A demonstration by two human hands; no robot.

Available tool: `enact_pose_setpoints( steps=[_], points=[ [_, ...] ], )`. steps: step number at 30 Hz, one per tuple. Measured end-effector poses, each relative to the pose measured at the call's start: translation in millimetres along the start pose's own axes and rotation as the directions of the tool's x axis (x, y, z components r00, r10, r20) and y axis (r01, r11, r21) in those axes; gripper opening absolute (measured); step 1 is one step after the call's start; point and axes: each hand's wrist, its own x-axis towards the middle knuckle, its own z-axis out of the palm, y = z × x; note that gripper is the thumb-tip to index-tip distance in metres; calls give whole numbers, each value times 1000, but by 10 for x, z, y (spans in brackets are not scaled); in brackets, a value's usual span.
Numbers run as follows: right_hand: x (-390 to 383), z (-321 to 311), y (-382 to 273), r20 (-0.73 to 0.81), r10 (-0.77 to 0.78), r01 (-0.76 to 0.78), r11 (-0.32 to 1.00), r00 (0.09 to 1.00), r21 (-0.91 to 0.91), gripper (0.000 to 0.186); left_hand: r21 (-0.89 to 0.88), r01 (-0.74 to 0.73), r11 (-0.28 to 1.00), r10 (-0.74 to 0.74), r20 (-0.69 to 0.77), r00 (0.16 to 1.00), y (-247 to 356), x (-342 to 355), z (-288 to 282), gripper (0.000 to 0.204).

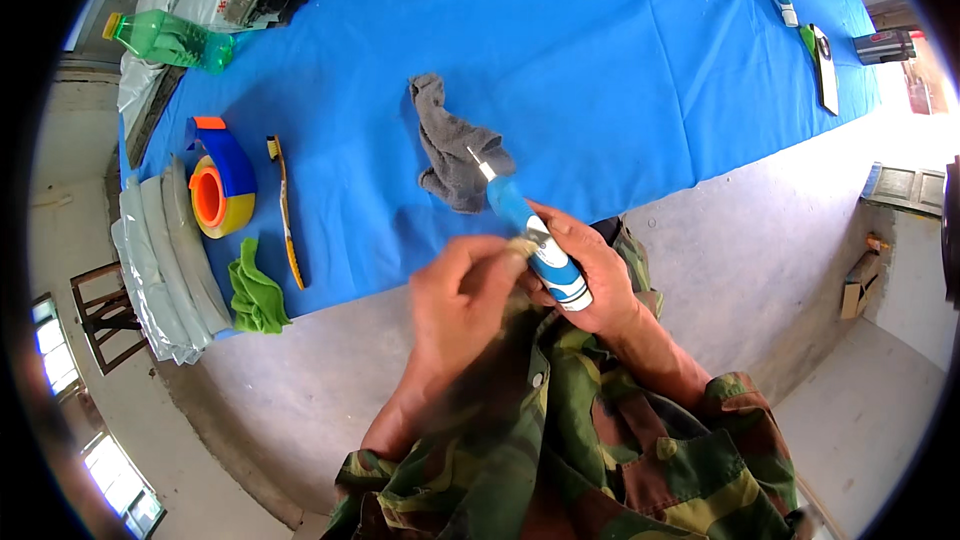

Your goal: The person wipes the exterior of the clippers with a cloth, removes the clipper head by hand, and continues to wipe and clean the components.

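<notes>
My right hand (597, 275) is wrapped around a blue-and-white electric toothbrush handle (548, 255). The handle is tilted, its bare thin metal shaft pointing up and to the left, away from me. Close against the handle's side, my left hand (465, 285) is closed in a pinch and smeared by motion. A small tan bit shows at its fingertips, too blurred to name. Just beyond the shaft's tip, a crumpled dark grey cloth (450, 145) lies on the blue tablecloth (570, 70).
On the left are a manual toothbrush (285, 210), a green cloth (257, 290), a tape dispenser (222, 180), folded plastic bags (165, 265) and a green bottle (170, 40) lying down. A phone-like slab (824, 70) and a dark box-shaped object (884, 47) sit at the right edge.
</notes>
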Motion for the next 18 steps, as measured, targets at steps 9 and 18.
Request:
enact_pose_setpoints(
  steps=[9, 18],
  points=[
    [42, -80, 23, 34, -3, 2, 999, 999, 32, 62, 5, -5, 1000, 6, -17, 1000, 22, -18, 25, 17],
    [29, -48, -1, 61, -10, 7, 998, 998, 62, 56, 68, -30, 997, 33, -48, 998, 30, -48, 38, 19]
  ],
)
